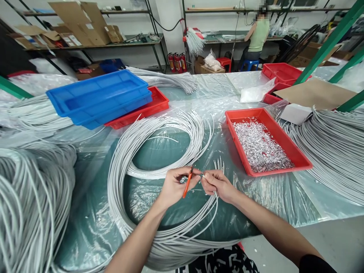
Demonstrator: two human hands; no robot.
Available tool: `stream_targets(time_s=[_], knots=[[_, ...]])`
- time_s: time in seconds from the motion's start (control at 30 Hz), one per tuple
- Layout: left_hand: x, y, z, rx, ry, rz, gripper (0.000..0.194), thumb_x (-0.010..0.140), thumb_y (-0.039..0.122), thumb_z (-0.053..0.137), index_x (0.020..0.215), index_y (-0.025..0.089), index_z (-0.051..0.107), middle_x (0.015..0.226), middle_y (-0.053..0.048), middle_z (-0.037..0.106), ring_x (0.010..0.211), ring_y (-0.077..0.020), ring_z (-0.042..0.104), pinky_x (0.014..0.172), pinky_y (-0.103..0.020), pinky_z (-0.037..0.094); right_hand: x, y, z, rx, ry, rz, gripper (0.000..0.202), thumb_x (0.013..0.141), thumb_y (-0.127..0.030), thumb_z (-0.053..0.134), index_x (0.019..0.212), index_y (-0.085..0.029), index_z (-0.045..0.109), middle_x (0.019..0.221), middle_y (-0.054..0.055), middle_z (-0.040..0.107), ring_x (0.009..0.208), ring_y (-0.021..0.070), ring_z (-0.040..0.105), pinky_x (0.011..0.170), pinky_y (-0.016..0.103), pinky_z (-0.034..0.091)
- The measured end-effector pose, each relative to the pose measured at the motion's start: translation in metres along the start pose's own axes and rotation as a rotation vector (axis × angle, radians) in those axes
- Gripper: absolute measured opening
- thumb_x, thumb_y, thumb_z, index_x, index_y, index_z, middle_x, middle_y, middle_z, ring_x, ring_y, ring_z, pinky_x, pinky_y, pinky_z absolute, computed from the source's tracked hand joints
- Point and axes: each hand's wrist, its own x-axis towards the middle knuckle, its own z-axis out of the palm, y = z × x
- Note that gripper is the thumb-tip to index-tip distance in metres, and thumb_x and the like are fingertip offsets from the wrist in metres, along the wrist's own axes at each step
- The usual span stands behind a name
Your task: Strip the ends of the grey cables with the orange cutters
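Note:
My left hand (174,186) is closed around a slim tool with an orange handle (187,185) and a dark upper end; its exact kind does not show. Thumb and fingers of my right hand (220,185) pinch a white cable close to its end, which meets my left fingertips. More white cable ends (218,163) stick up just behind the right hand. Both hands are over a large coil of white cables (116,182) on the plastic-covered table (93,204). Whatever lies between the fingertips is too small to make out.
A red tray (301,163) of small shiny metal pieces stands to the right. Stacked blue trays (99,96) rest at back left. Grey cable bundles (31,204) flank both sides. Beyond the table, a person (260,34) is by a bench, near several fire extinguishers (176,62).

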Motion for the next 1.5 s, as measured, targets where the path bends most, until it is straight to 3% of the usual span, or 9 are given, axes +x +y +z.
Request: stream_targets(time_s=[0.2,0.47,0.77,0.9,1.1,1.3,1.5], knots=[[-0.001,-0.006,0.005,-0.079,0.001,-0.023,0.018,0.067,0.023,0.083,0.08,0.011,0.076,0.069,-0.004,0.066,0.062,-0.012,0.056,0.061,-0.022,0.047,0.001,0.008,0.001,-0.061,0.037,-0.029,0.042,0.089,-0.052,0.06,0.067,-0.017,0.054,0.047,-0.01,0.031,0.042,0.0066,0.025,0.042,0.022,0.025],[0.0,0.001,0.004,-0.069,-0.014,-0.048,0.021,0.07,0.028,0.081,0.08,0.011,0.073,0.064,-0.003,0.065,0.058,-0.0111,0.055,0.058,-0.021,0.047,0.001,0.008,-0.001,-0.349,0.149,-0.102,0.046,0.09,-0.058,0.054,0.072,-0.016,0.059,0.048,-0.008,0.038,0.043,0.0076,0.031,0.045,0.023,0.027],[0.002,0.001,0.003,-0.043,0.015,-0.097,0.018,0.067,0.024,0.08,0.072,0.011,0.069,0.063,-0.001,0.062,0.059,-0.0106,0.055,0.059,-0.021,0.045,-0.001,0.01,-0.002,-0.681,0.24,-0.259,0.043,0.097,-0.047,0.046,0.068,-0.017,0.055,0.058,-0.003,0.046,0.054,0.0105,0.039,0.053,0.024,0.032],[0.002,0.002,0.003,-0.016,0.019,-0.079,0.012,0.067,0.017,0.077,0.072,0.011,0.068,0.065,0.0,0.062,0.059,-0.0093,0.054,0.06,-0.02,0.045,-0.001,0.011,-0.003,-0.7,0.229,-0.257,0.039,0.097,-0.043,0.048,0.07,-0.017,0.057,0.059,-0.002,0.048,0.054,0.0105,0.041,0.054,0.024,0.033],[0.003,0.004,0.004,0.017,0.039,-0.04,0.005,0.067,0.011,0.069,0.069,0.011,0.065,0.064,0.001,0.06,0.057,-0.0069,0.048,0.056,-0.018,0.041,-0.001,0.011,0.001,-0.59,0.263,-0.288,0.023,0.094,-0.04,0.055,0.091,-0.017,0.059,0.06,-0.003,0.054,0.053,0.0106,0.049,0.053,0.023,0.038],[0.003,0.002,0.003,0.035,0.008,-0.025,0.004,0.07,0.011,0.067,0.069,0.011,0.063,0.065,0.001,0.059,0.059,-0.0073,0.048,0.057,-0.017,0.041,-0.002,0.01,0.001,-0.583,0.306,-0.316,0.018,0.09,-0.035,0.063,0.087,-0.017,0.061,0.064,-0.001,0.061,0.056,0.0111,0.054,0.054,0.023,0.042],[0.001,0.002,0.003,0.049,0.0,0.0,0.004,0.07,0.009,0.066,0.07,0.012,0.063,0.065,0.002,0.059,0.058,-0.0067,0.047,0.056,-0.017,0.04,-0.003,0.01,0.0,-0.591,0.298,-0.276,0.025,0.094,-0.038,0.057,0.082,-0.017,0.061,0.061,-0.001,0.059,0.054,0.0105,0.051,0.053,0.023,0.04]])
